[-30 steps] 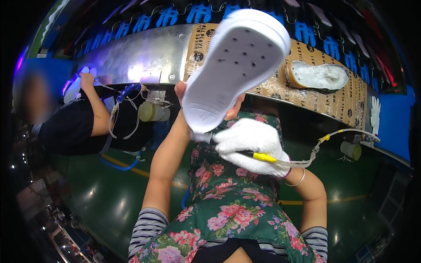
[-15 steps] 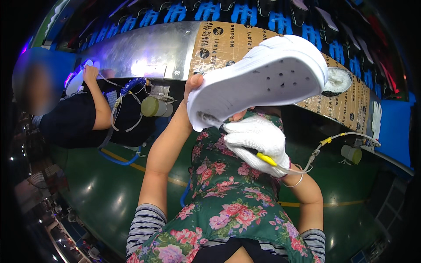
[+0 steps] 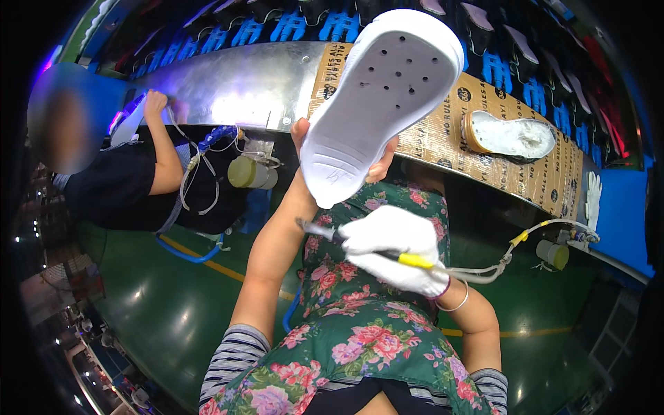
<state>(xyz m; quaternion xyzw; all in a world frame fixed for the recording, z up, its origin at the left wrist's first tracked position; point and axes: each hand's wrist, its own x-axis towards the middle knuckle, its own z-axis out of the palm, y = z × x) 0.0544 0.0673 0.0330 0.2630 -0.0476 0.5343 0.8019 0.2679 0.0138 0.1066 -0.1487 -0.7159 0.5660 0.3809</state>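
My left hand grips a white shoe sole from behind, with fingers at both edges and the palm hidden. The sole is tilted up toward me, showing its pale lilac inner face with several small holes at the wide end. Below its narrow end, my right hand wears a white knit glove and is closed around a brush. Its dark tip points left, apart from the sole and in front of my left forearm. A yellow band and a pale hose lie at the brush's rear end.
A shoe-shaped piece with a patchy white surface lies on cardboard covering the metal bench. Behind it runs a rack with blue holders. A co-worker works at left. The hose runs to a canister.
The sole has swung to a steeper angle, its wide end now higher. The brush has come away from the narrow end and moved down and left. More of the shoe-shaped piece shows.
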